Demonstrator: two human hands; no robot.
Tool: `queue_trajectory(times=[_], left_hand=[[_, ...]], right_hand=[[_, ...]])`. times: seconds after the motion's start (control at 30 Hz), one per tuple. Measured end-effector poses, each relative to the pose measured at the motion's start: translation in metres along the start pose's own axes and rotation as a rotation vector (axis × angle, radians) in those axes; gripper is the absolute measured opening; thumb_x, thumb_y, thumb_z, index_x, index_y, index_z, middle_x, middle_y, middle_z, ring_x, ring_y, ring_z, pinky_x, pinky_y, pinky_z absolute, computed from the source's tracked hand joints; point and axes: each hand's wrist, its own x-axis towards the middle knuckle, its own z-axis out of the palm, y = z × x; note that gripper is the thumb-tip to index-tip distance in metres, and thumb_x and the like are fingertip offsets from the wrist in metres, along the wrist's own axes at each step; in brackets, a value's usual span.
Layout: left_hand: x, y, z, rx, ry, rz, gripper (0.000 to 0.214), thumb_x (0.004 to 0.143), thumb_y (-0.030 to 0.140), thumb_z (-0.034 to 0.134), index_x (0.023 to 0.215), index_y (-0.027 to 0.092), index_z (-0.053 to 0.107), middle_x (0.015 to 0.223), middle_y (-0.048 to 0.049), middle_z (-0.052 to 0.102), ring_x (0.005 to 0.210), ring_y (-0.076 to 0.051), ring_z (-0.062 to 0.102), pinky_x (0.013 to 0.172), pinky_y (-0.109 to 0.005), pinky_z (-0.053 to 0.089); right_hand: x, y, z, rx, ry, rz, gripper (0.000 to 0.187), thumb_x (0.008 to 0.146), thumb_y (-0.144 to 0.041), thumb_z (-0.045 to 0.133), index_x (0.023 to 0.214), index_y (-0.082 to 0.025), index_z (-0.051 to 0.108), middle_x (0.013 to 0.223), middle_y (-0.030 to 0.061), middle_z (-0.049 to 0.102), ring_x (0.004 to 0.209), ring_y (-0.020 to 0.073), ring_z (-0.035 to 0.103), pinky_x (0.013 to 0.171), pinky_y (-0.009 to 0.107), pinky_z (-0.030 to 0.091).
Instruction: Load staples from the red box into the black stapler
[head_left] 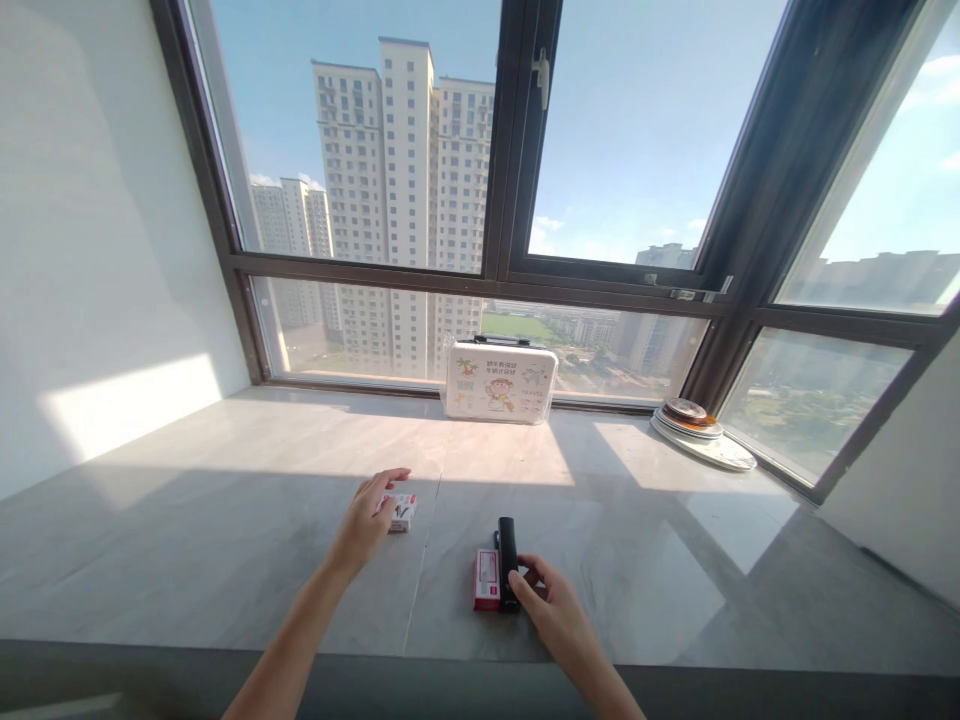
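Note:
My left hand (367, 520) hovers over a small white box (400, 511) on the grey stone sill (225, 500), fingers curled loosely around its near side. My right hand (547, 600) rests on the near end of a black stapler (508, 560), with fingers and thumb closed around it. A red and white small box (486, 580) lies flat right beside the stapler on its left.
A white case with cartoon print (499, 382) stands against the window at the back middle. A stack of plates (697, 428) sits at the back right corner. White wall bounds the left side; window frames run along the back.

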Motion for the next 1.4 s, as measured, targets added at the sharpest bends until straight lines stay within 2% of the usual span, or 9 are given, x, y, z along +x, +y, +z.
queue_trajectory(times=[0.13, 0.27, 0.5, 0.73, 1.0, 1.13, 1.2, 1.3, 1.4], left_hand=[[-0.007, -0.067, -0.029, 0.246, -0.138, -0.011, 0.051, 0.085, 0.037, 0.058, 0.136, 0.028, 0.059, 0.154, -0.0048, 0.045, 0.141, -0.034, 0.038, 0.117, -0.053, 0.030], [-0.035, -0.081, -0.036, 0.232, -0.227, -0.042, 0.049, 0.082, 0.049, 0.066, 0.126, 0.027, 0.064, 0.155, -0.0063, 0.043, 0.141, -0.035, 0.039, 0.116, -0.052, 0.032], [-0.084, -0.020, -0.020, 0.036, -0.248, -0.048, 0.039, 0.073, 0.047, 0.079, 0.105, 0.026, 0.068, 0.125, -0.0059, 0.067, 0.119, -0.031, 0.060, 0.104, -0.043, 0.047], [-0.065, 0.061, 0.038, -0.202, -0.233, 0.030, 0.066, 0.072, 0.045, 0.082, 0.132, 0.027, 0.060, 0.130, -0.0077, 0.064, 0.121, -0.029, 0.059, 0.107, -0.041, 0.046], [-0.056, 0.081, 0.082, -0.297, -0.431, 0.016, 0.075, 0.060, 0.040, 0.090, 0.129, 0.028, 0.062, 0.121, -0.0037, 0.070, 0.109, -0.027, 0.065, 0.096, -0.035, 0.051], [-0.056, 0.076, 0.077, -0.274, -0.378, 0.072, 0.086, 0.063, 0.051, 0.087, 0.139, 0.029, 0.054, 0.136, -0.0080, 0.061, 0.122, -0.030, 0.058, 0.103, -0.040, 0.047], [-0.047, 0.064, 0.065, -0.229, -0.246, 0.041, 0.064, 0.079, 0.058, 0.072, 0.134, 0.028, 0.058, 0.132, -0.0085, 0.062, 0.118, -0.027, 0.059, 0.098, -0.037, 0.048], [-0.026, 0.032, 0.036, 0.040, 0.062, -0.202, 0.045, 0.096, 0.060, 0.042, 0.101, 0.023, 0.068, 0.100, -0.0054, 0.070, 0.090, -0.021, 0.064, 0.080, -0.031, 0.049], [-0.006, 0.001, 0.013, 0.224, 0.067, -0.364, 0.049, 0.095, 0.061, 0.038, 0.082, 0.022, 0.066, 0.081, -0.0035, 0.069, 0.075, -0.021, 0.063, 0.066, -0.028, 0.042]], right_hand=[[0.002, 0.004, 0.000, 0.010, 0.002, 0.001, 0.061, 0.086, -0.065, 0.060, 0.122, -0.016, 0.065, 0.080, 0.0025, 0.061, 0.073, 0.0193, 0.058, 0.066, 0.029, 0.046], [0.001, 0.002, 0.000, 0.004, -0.001, 0.011, 0.059, 0.089, -0.062, 0.058, 0.125, -0.016, 0.063, 0.080, 0.0013, 0.059, 0.068, 0.0168, 0.056, 0.059, 0.027, 0.042], [-0.001, 0.000, 0.000, -0.011, -0.030, 0.006, 0.055, 0.091, -0.060, 0.056, 0.122, -0.015, 0.065, 0.081, 0.0024, 0.063, 0.072, 0.0186, 0.059, 0.062, 0.027, 0.043], [0.001, 0.004, -0.001, 0.010, -0.045, -0.020, 0.056, 0.091, -0.061, 0.057, 0.121, -0.015, 0.066, 0.077, 0.0012, 0.060, 0.073, 0.0188, 0.058, 0.065, 0.028, 0.043], [0.004, 0.004, -0.003, -0.022, -0.073, -0.061, 0.055, 0.090, -0.062, 0.057, 0.115, -0.014, 0.070, 0.076, 0.0024, 0.063, 0.074, 0.0195, 0.057, 0.068, 0.029, 0.044], [-0.002, -0.002, -0.007, 0.071, -0.059, 0.006, 0.066, 0.090, -0.064, 0.058, 0.133, -0.015, 0.059, 0.083, 0.0014, 0.060, 0.067, 0.0155, 0.054, 0.060, 0.027, 0.040], [-0.008, -0.004, -0.009, 0.090, -0.039, 0.056, 0.075, 0.087, -0.064, 0.061, 0.143, -0.015, 0.050, 0.083, -0.0007, 0.055, 0.059, 0.0120, 0.047, 0.054, 0.025, 0.036], [-0.016, -0.005, -0.010, 0.015, -0.044, 0.051, 0.085, 0.081, -0.058, 0.072, 0.148, -0.014, 0.044, 0.080, -0.0023, 0.052, 0.062, 0.0118, 0.045, 0.057, 0.025, 0.036], [-0.019, -0.005, -0.009, -0.066, -0.043, 0.033, 0.089, 0.077, -0.051, 0.078, 0.149, -0.013, 0.043, 0.078, -0.0029, 0.052, 0.067, 0.0133, 0.047, 0.060, 0.025, 0.039]])
